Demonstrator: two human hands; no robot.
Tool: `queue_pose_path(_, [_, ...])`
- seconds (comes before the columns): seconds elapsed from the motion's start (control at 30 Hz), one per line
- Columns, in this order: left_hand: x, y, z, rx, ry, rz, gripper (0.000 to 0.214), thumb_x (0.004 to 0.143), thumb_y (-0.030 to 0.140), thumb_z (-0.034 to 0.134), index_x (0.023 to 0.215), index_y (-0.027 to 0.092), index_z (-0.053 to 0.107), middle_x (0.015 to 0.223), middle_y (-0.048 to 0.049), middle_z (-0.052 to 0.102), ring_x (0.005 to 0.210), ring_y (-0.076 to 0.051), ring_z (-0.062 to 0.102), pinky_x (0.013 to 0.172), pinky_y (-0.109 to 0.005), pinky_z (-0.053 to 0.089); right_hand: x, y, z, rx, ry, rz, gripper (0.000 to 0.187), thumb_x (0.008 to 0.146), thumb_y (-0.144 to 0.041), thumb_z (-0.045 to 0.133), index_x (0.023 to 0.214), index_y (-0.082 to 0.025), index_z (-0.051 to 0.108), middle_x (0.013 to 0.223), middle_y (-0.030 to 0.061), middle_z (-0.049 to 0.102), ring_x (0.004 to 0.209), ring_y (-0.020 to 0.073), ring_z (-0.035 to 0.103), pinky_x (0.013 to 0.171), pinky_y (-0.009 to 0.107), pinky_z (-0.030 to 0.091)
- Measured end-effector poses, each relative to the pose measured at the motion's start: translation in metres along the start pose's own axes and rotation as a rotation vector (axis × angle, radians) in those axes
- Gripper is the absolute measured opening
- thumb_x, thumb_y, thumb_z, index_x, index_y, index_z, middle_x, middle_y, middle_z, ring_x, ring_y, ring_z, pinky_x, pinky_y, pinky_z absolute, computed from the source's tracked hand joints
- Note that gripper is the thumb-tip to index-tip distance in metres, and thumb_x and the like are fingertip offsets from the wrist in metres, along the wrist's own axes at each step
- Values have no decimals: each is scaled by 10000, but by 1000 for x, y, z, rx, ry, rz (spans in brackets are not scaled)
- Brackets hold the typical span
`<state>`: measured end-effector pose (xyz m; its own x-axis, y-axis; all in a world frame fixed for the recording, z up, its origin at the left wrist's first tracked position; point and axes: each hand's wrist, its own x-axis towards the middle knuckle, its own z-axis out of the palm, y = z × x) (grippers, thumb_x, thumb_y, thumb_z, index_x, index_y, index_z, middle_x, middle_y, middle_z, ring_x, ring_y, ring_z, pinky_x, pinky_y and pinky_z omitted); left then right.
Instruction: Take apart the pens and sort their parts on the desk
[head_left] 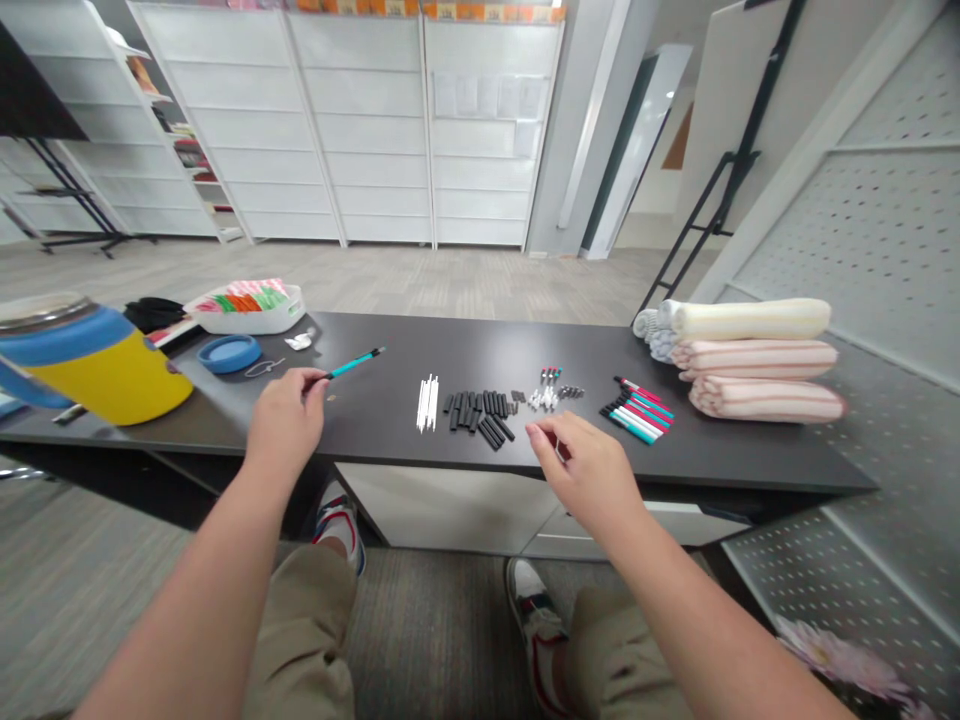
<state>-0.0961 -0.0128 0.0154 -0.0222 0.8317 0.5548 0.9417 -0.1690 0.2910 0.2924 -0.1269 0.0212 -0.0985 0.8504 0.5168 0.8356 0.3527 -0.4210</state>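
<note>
Above the left part of the dark table, my left hand pinches a teal pen by its near end, its far tip pointing up and right. My right hand hovers at the table's front edge with its thumb and finger brought together; whatever may be between them is hidden. Just beyond it lie small white parts, small grey metal parts and small teal-and-red-tipped pieces. Left of these are black tubes and a bundle of thin white sticks. Teal, red and white pens lie to the right.
Rolled towels are stacked at the table's right end. On the left stand a large yellow-and-blue jug, a blue lid and a white basket of colourful packets. A crumpled white piece lies near the lid.
</note>
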Motion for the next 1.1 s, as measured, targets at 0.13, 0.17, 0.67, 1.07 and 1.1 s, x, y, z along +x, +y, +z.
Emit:
queue_pose_path(0.13, [-25,52,-12,-153,-23,313,283,1052,384,478,1167,215,674,1131,-108,739,1075,-294,658,967,-421,484,0,-4,5,126,-109,102,347,1087,-470,428,995,-219,649,827,28,694,747,190,630,689,302,389])
queue_pose_path(0.17, [-30,65,-14,-163,-45,400,265,1053,370,485,1149,225,686,1122,-99,750,1069,-293,669,967,-429,480,0,-4,6,153,-134,119,368,1092,-485,403,1005,-221,644,811,22,690,742,192,632,688,300,390])
queue_pose_path(0.67, [-53,122,-2,-316,-95,715,147,1027,254,629,1159,221,686,1098,-64,775,1014,-236,705,944,-397,479,1,5,9,542,-204,308,550,1069,-608,387,682,-224,453,599,-38,455,581,135,434,590,278,315])
queue_pose_path(1.07, [-54,130,-5,-525,-215,514,220,1062,276,510,1062,231,726,803,0,739,822,-176,687,811,-302,507,1,6,7,558,-139,304,533,1065,-598,406,688,-222,446,604,-35,431,578,132,401,570,277,293])
queue_pose_path(1.1, [-55,130,-4,-543,-229,487,229,1058,275,505,1049,235,731,769,8,727,795,-168,685,782,-286,512,1,6,7,554,-139,302,534,1065,-597,405,689,-221,447,605,-34,433,581,133,401,572,276,293])
